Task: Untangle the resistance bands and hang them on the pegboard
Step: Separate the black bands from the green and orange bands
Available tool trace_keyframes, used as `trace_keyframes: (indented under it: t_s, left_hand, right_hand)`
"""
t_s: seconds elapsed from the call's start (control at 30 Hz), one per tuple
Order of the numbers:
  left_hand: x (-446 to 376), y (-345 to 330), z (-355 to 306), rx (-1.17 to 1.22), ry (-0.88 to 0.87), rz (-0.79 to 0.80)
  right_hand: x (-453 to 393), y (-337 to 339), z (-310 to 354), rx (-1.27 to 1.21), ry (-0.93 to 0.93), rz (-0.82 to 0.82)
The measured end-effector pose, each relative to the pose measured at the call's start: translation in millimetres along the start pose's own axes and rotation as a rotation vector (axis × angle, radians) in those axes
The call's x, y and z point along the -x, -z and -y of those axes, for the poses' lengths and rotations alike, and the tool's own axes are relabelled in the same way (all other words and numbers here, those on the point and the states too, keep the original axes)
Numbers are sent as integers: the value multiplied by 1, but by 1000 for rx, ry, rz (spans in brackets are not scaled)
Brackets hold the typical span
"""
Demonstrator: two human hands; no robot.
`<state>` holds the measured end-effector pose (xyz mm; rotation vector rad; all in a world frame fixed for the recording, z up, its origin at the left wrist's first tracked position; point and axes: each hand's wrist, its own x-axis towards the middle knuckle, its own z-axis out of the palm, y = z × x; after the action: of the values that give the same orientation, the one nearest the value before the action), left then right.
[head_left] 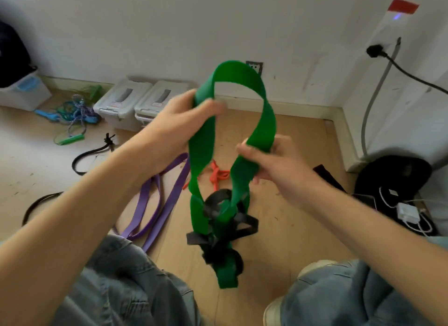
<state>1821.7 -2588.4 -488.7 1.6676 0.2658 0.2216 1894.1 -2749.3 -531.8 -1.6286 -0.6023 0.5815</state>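
Observation:
A wide green resistance band (264,112) hangs as a loop in front of me above the wooden floor. My left hand (184,117) grips its left strand near the top. My right hand (269,163) pinches the right strand lower down. A black band (218,202) is knotted through the green one's lower part, which dangles between my knees. On the floor lie a purple band (155,204), an orange band (218,176) and thin black bands (89,155). No pegboard is in view.
Two clear lidded bins (126,100) stand by the wall, with a heap of ropes and green handles (75,117) to their left. At right are a black bag (392,175), a white charger (409,214) and cables. My jeans-clad knees fill the bottom.

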Motion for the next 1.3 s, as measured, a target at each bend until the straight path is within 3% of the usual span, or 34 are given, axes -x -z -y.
trace_keyframes:
  t_s: [0.07, 0.13, 0.2, 0.23, 0.3, 0.4, 0.47, 0.6, 0.63, 0.7, 0.77, 0.83, 0.93, 1.07, 1.17, 1.23, 1.3]
  left_hand:
    - [1, 8, 27, -321, 213, 18]
    - [10, -3, 57, -346, 415, 262]
    - [23, -30, 83, -341, 412, 519]
    - [28, -44, 94, -375, 338, 569]
    - [27, -62, 106, -402, 201, 475]
    - [10, -52, 86, -242, 239, 260]
    - [1, -40, 65, -37, 239, 164]
    - [-5, -35, 27, 306, 172, 100]
    - [-8, -35, 21, 369, 174, 102]
    - [-12, -31, 11, 558, 196, 118]
    - [-16, -22, 10, 671, 219, 140]
    - [-18, -18, 19, 463, 210, 238]
    - [-2, -25, 45, 37, 272, 396]
    - [17, -40, 77, -229, 343, 603]
    - [17, -47, 65, -202, 305, 511]
    - [14, -45, 52, -140, 290, 405]
    - [11, -39, 42, -31, 265, 318]
  right_hand:
    - [-4, 11, 24, -268, -12, -9]
    - [-4, 16, 42, -459, -32, -2]
    - [-5, 16, 50, -578, -59, -6]
    - [-5, 16, 52, -631, -75, -16]
    - [-6, 21, 54, -744, -85, -38]
    - [-8, 51, 53, -836, -10, -4]
    - [-2, 73, 44, -537, 33, 118]
    - [18, 64, -13, 407, -134, 581]
    - [20, 53, -26, 498, -118, 591]
    - [20, 34, -36, 387, -49, 387]
    - [13, 30, -20, 96, -71, 159]
    - [3, 35, 5, -177, -30, 55]
    - [-6, 42, 33, -328, 87, 41]
    - [-8, 48, 34, -495, -70, -135]
    - [-8, 57, 25, -665, -164, -222]
    - [-6, 61, 16, -706, -222, -154]
    - [-1, 64, 4, -543, -320, -21]
